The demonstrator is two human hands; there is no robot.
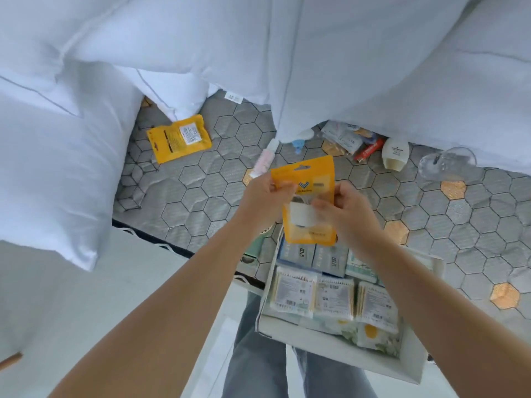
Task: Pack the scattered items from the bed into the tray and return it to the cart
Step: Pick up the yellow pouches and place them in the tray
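Note:
A yellow packet hangs above the white tray; my left hand pinches its upper left edge and my right hand pinches its middle right side. The tray sits on the bed's near edge and holds cotton-swab packs, boxes and a floral pack. A second yellow packet lies on the grey hexagon-patterned mattress to the far left. A pink tube, a cream bottle, a red item and clear sachets lie beyond my hands.
White pillows and a duvet crowd the left and far side of the bed, partly covering the scattered items. A clear glass lies on its side at the right. Pale floor and my grey trousers are below.

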